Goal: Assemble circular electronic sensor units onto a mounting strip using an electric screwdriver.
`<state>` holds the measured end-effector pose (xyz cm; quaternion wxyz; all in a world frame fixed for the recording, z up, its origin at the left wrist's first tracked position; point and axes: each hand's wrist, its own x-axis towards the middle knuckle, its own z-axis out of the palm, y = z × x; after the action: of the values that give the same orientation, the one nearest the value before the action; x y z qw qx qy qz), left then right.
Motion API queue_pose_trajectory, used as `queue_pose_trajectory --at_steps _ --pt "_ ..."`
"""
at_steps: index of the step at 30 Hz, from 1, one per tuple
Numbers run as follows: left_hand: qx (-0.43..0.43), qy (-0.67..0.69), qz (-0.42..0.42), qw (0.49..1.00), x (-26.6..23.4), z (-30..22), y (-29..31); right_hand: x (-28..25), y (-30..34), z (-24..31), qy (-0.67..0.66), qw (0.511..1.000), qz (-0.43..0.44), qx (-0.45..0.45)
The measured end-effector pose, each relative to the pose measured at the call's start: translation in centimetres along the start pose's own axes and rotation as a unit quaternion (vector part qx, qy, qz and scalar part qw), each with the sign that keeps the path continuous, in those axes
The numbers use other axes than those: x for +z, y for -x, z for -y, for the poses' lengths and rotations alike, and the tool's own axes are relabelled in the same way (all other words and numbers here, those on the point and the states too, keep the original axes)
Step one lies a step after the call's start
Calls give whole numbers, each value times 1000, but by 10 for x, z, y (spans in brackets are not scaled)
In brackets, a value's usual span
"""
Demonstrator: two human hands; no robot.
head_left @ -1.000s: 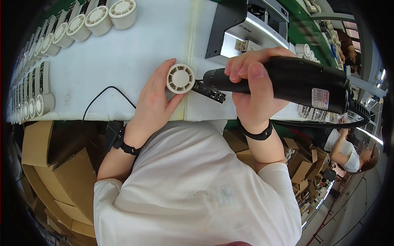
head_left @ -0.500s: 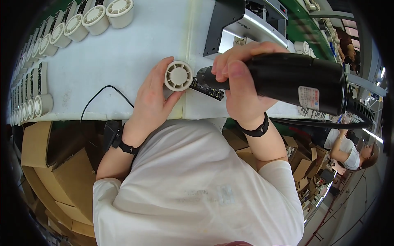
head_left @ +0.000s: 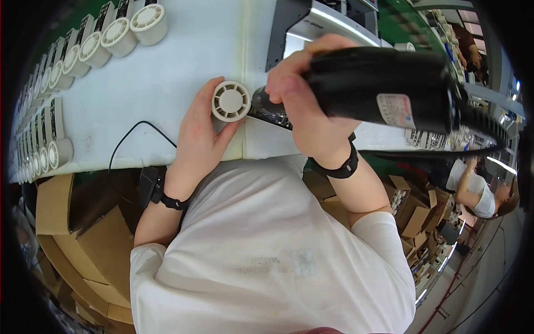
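Observation:
My left hand (head_left: 199, 129) is wrapped round the side of a white round cap (head_left: 231, 101) with slots about its rim, thumb on the near side. A narrow black circuit board (head_left: 271, 118) runs out from the cap to the right, lying over the white table. My right hand (head_left: 305, 106) is closed round the front of a black electric screwdriver (head_left: 356, 83), held lying over to the left. Its ribbed nose (head_left: 262, 101) is beside the cap and above the board. The bit's tip is hidden, so I cannot tell whether it touches.
Rows of similar white capped parts with boards (head_left: 149, 25) line the table's left and far side. A grey machine (head_left: 334, 25) stands beyond my right hand. A black cord (head_left: 133, 129) crosses the near left edge. Cardboard boxes (head_left: 83, 245) stand below left. Another person (head_left: 473, 189) is at right.
The screwdriver and my right hand have shifted left and up in the picture, covering more of the board. The cap and my left hand appear slightly further left; the whole view has shifted a little.

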<state>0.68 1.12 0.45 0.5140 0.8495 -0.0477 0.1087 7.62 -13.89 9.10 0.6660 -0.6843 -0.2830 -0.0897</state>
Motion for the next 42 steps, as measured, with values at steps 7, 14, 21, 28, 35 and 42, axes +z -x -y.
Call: queue_pose_trajectory --at_steps 7,14,21,28,35,42 --pt "-1 -24 -48 999 16 -4 4 -57 -24 28 -69 985 -154 -44" --pt "9 -19 -46 999 18 -4 3 -61 -36 7 27 983 -167 -69" --pt "-16 28 -31 999 14 -5 4 -58 -36 7 25 993 -117 -5" --pt "12 11 -20 1000 15 0 0 -34 5 21 -118 987 -110 9" --pt "-7 23 -11 1000 13 -1 1 -15 15 15 -115 993 -30 21" --pt "10 7 -17 1000 12 -1 3 -14 15 10 -112 993 -31 26"
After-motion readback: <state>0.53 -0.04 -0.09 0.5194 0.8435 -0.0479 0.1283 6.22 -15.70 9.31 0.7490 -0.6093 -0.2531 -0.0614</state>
